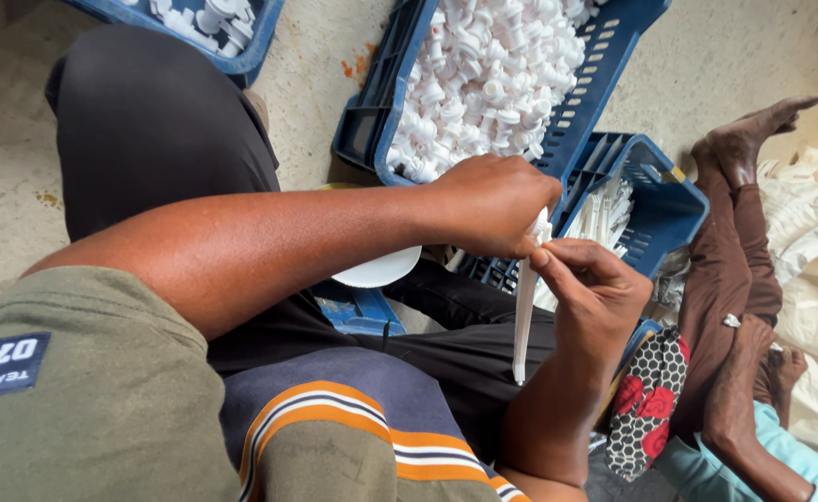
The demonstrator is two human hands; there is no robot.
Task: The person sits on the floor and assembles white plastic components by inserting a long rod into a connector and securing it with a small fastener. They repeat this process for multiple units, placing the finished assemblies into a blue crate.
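Head view, near to far. Nearest the camera, the right hand is curled almost closed, thumb and forefinger pinching the upper part of a thin white plastic tube that hangs down over the lap in black trousers. Directly above it the left hand, reaching across the body, is likewise clenched, its fingertips gripping a small white cap at the tube's top end; the two hands nearly touch there. How far the cap sits on the tube is hidden by the fingers.

Risk, as a judgement: the tube is long, slender and held only near its top, so a push off its axis could bend it or let the cap slip out of the pinch and drop to the concrete floor.

Just beyond the hands stands a blue crate holding more white tubes; behind it a larger blue crate is heaped with white caps. A round white lid lies under the left forearm. At right another person's legs stretch out beside the crates.
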